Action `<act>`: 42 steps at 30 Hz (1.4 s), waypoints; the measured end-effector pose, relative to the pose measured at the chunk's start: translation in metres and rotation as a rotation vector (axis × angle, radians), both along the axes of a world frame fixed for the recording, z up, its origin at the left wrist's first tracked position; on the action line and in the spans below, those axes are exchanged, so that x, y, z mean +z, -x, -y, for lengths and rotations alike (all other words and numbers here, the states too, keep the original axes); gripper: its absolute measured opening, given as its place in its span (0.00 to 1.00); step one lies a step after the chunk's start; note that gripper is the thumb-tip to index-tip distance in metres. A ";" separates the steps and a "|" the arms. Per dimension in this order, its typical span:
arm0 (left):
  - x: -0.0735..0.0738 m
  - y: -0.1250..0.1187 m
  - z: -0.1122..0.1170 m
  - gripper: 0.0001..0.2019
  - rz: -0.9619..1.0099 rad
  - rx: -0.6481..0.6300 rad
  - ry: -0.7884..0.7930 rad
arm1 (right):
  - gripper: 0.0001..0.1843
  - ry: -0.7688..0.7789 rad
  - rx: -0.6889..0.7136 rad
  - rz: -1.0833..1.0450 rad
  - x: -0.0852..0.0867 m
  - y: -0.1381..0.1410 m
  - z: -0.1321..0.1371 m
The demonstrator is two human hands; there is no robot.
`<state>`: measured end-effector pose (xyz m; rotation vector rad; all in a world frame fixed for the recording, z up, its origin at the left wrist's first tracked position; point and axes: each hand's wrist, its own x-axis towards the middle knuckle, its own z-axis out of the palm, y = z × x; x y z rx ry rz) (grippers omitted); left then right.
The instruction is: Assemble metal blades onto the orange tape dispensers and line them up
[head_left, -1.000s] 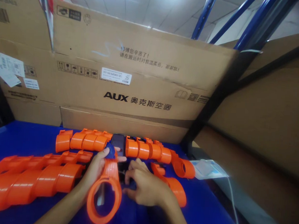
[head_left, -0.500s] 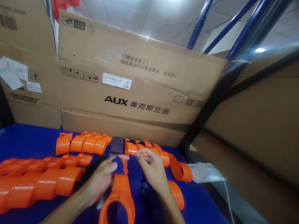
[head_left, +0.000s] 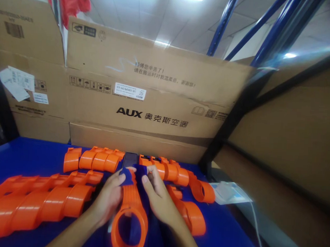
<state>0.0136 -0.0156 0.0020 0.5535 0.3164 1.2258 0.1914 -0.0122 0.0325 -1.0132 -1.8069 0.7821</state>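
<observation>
My left hand [head_left: 109,198] grips an orange plastic ring part [head_left: 129,216] by its neck, the ring end pointing toward me. A small blue piece [head_left: 127,177] sits at the part's far end under my left thumb. My right hand [head_left: 156,196] pinches another small blue piece [head_left: 141,171] against the same end. Both hands meet above the blue table [head_left: 29,157], just in front of a dark phone [head_left: 130,160].
Rows of orange ring parts lie at the left [head_left: 33,201], the back [head_left: 97,159] and the right [head_left: 188,208]. Large cardboard boxes [head_left: 144,100] wall the back. A clear plastic bag [head_left: 227,193] with a white cable lies at the right edge. Blue rack posts [head_left: 222,22] rise behind.
My right hand has come up from the table with a small blue piece and closed in on the far end of the orange part. The part has shifted slightly right.
</observation>
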 end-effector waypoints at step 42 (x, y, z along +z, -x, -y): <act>-0.005 0.006 0.004 0.26 -0.167 0.255 -0.254 | 0.27 -0.124 0.130 0.003 0.011 -0.012 0.002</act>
